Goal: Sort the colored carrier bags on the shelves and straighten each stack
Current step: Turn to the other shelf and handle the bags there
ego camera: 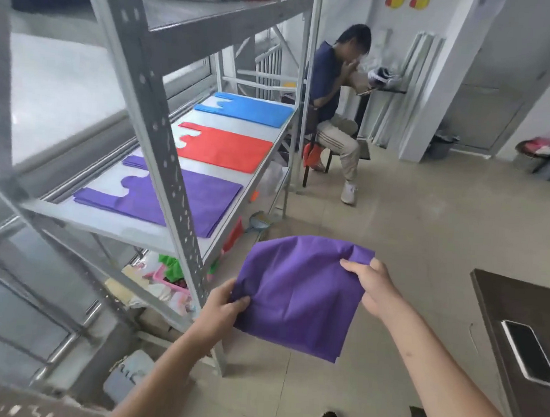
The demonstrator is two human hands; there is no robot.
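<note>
Now the metal shelf rack (pixel 162 128) carries the purple stack (pixel 199 199) at ten o'clock; a limp, light purple carrier bag (pixel 297 294) hangs centrally, left hand (pixel 224 309) and right hand (pixel 372 285) pinching opposite edges, sensibly.

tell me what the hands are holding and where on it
Both hands hold one purple bag in the air: the left hand pinches its left edge, the right hand grips its upper right corner.
</note>
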